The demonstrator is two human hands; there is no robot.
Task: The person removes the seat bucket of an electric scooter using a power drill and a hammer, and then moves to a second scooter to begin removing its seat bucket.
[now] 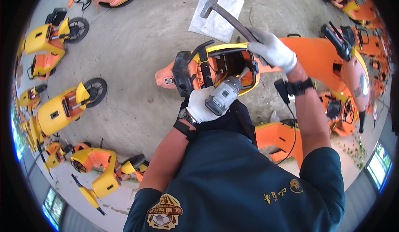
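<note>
In my gloved left hand (pixel 201 105) is a grey cordless impact driver (pixel 225 95), its nose directed into the open frame of an orange and yellow scooter (pixel 305 51). Whether the bit touches anything inside is too small to tell. My gloved right hand (pixel 272 52) is closed around the handle of a hammer (pixel 236 23), raised over the scooter's far side. The hammer's head is over a silvery sheet on the floor. At the scooter's rear, a black saddle-like part (pixel 183 72) sits beside the open compartment.
Behind the scooter the silvery sheet (pixel 224 22) lies on the concrete floor. Yellow scooters (pixel 58 111) stand or lie along the left, with more orange ones (pixel 341 111) at the right. An orange body part (pixel 280 140) is close to my right side. A black cable hangs from my right wrist strap (pixel 296 87).
</note>
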